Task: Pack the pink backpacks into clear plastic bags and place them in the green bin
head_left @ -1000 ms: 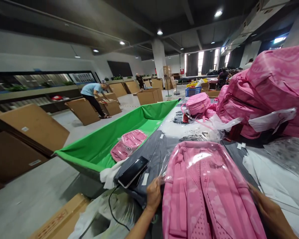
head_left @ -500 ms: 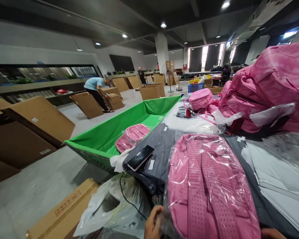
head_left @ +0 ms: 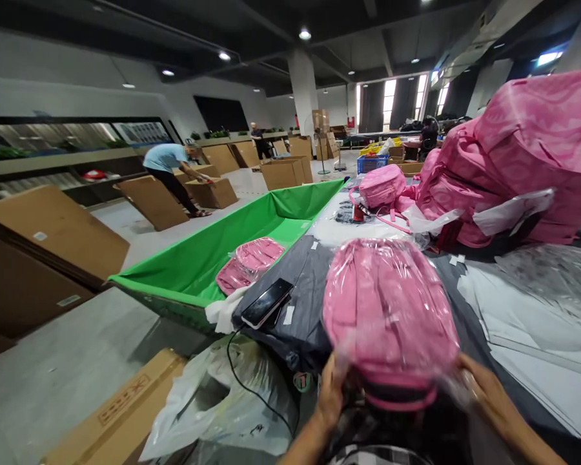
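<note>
The pink backpack (head_left: 390,310) was at the near edge of the dark-covered worktop (head_left: 310,274), its lower end towards the wearer; how much of its weight the worktop bore could not be told. Clear plastic (head_left: 448,387) covered most of it, so this piece looked nearly wrapped, with the loose plastic at the lower end apparently left to settle. Two pink backpacks (head_left: 252,261), at least one in shiny plastic, lay in the green bin (head_left: 159,265), while a heap of pink bags (head_left: 513,161) to the right seemed mostly uncovered, suggesting plenty remained. The left hand (head_left: 333,391) had its grip closed at the lower left corner, seemingly pinching plastic, though blur softened the fingertips. The right hand (head_left: 484,391) gripped the lower right corner, thumb and curled fingers pressed on the plastic there.
</note>
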A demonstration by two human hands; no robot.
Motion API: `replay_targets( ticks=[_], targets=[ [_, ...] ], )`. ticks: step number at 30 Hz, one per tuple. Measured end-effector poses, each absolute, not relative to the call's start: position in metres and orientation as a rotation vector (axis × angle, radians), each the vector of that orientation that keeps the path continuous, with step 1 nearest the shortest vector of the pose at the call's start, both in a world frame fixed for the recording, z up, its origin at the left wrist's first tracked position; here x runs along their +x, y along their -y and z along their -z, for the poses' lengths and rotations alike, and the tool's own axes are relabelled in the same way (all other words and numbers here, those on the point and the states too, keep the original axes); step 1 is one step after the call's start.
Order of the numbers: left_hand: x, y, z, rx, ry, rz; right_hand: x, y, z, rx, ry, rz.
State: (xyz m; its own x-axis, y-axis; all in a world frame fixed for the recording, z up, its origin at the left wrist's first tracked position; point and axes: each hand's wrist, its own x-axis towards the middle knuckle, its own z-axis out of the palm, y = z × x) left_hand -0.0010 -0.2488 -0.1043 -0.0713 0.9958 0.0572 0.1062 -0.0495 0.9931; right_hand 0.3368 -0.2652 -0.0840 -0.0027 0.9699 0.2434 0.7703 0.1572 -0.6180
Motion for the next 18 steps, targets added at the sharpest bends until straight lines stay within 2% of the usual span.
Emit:
replay_targets(
  ticks=[3,7,10,13,16,18],
  targets=[
    [-0.019,0.172,0.076,1.311,-1.339,-1.428,0.344,0.205,0.035,-1.562,1.802,-0.524],
    [-0.063,0.156,0.069,1.056,-1.653,-1.707,0.38,0.186,0.015,-1.797,1.454,-0.277],
    [-0.067,0.189,0.099,0.799,-1.597,-1.514,0.396,0.218,0.04,-1.956,1.224,-0.597],
    [-0.028,0.216,0.121,0.864,-1.391,-1.19,0.379,0.246,0.057,-1.847,1.068,-0.97],
    [0.033,0.212,0.117,1.374,-1.242,-1.083,0.343,0.243,0.058,-1.745,1.087,-1.07],
    [0.072,0.2,0.109,1.603,-1.213,-0.968,0.323,0.227,0.057,-1.847,1.145,-0.972]
  ],
)
